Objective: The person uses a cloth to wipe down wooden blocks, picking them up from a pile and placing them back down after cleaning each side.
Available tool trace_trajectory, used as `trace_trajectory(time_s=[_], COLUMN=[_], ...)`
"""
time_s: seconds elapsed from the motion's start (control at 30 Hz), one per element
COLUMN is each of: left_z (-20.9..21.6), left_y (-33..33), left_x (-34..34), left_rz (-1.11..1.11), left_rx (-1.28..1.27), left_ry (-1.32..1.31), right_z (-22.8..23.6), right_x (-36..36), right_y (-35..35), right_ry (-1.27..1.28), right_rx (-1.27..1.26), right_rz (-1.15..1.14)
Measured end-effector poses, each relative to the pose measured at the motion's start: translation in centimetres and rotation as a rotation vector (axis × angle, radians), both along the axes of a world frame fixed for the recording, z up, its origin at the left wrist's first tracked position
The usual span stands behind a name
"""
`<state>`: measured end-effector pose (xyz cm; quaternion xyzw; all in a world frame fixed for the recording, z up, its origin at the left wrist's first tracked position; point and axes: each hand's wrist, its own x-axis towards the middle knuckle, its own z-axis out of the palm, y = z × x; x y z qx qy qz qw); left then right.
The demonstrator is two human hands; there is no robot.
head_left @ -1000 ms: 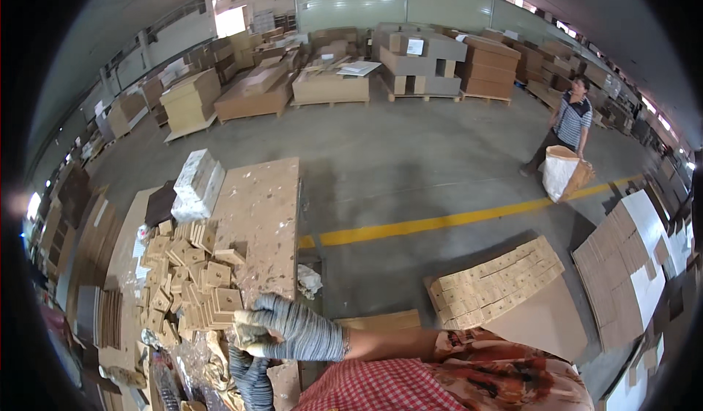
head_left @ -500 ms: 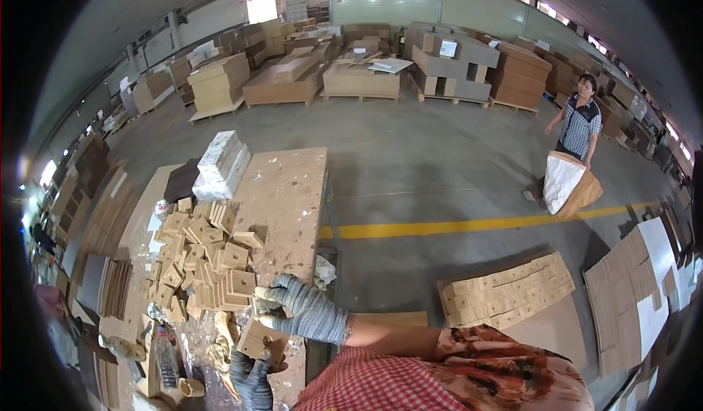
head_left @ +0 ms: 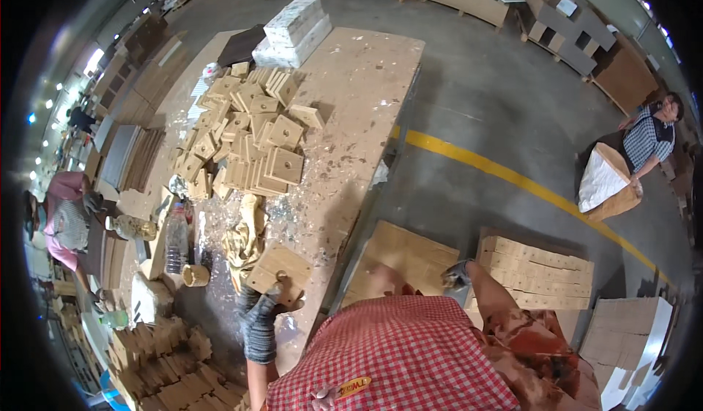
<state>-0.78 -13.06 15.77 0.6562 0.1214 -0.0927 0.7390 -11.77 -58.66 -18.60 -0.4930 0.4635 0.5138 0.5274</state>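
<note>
My left hand [head_left: 261,321], in a grey knit glove, grips a square wooden block [head_left: 282,268] with small holes, held just above the near part of the worktable [head_left: 366,67]. Off the table's right side, my right hand [head_left: 457,273], also gloved, hangs low between a brown cardboard sheet [head_left: 388,253] and neat rows of wooden blocks [head_left: 538,268]. Its fingers are small and partly hidden, so I cannot see whether they hold anything. Farther up the table lies a loose heap of similar wooden blocks [head_left: 284,165].
Beside the heap are a crumpled yellowish cloth [head_left: 245,239], a clear plastic bottle [head_left: 176,242] and white wrapped packages [head_left: 293,34]. More wood pieces [head_left: 161,360] lie at lower left. One person [head_left: 648,143] stands at right with a sack [head_left: 608,180]; another [head_left: 69,224] bends at left.
My right hand has left the block and swung right, away from the table to the stacked rows. My left hand still holds the block. The view has turned down and to the right.
</note>
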Motion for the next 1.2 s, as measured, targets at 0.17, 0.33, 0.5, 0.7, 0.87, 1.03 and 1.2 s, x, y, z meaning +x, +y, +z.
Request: trace_trajectory(time_s=[0.17, 0.33, 0.5, 0.7, 0.87, 1.03, 1.2], left_z=[1.1, 3.5, 4.2, 4.3, 4.7, 6.6, 5.9], left_y=[0.2, -0.5, 0.9, 3.7, 3.6, 3.5, 4.6], left_x=[0.3, -0.8, -1.7, -4.6, -5.3, -6.6, -7.9], left_rz=[-0.091, -0.006, 0.017, 0.146, 0.196, 0.302, 0.355], left_rx=[-0.096, -0.157, -0.246, -0.245, 0.024, 0.075, 0.151], left_ry=[0.006, -0.076, -0.123, -0.106, -0.187, -0.214, -0.245], right_z=[6.1, 24.2, 38.0, 40.9, 39.7, 41.7, 42.4], right_x=[8.4, 16.9, 18.9, 19.9, 18.3, 15.9, 14.4], right_y=[0.2, 4.8, 12.3, 21.5, 27.7, 32.4, 35.9], right_ry=[-0.501, -1.129, -1.211, -1.602, -1.619, -2.047, -2.233], right_rx=[0.168, 0.277, 0.709, 0.604, 0.607, 0.351, 0.393], right_rz=[-0.113, 0.421, 0.438, 0.731, 0.408, 0.499, 0.657])
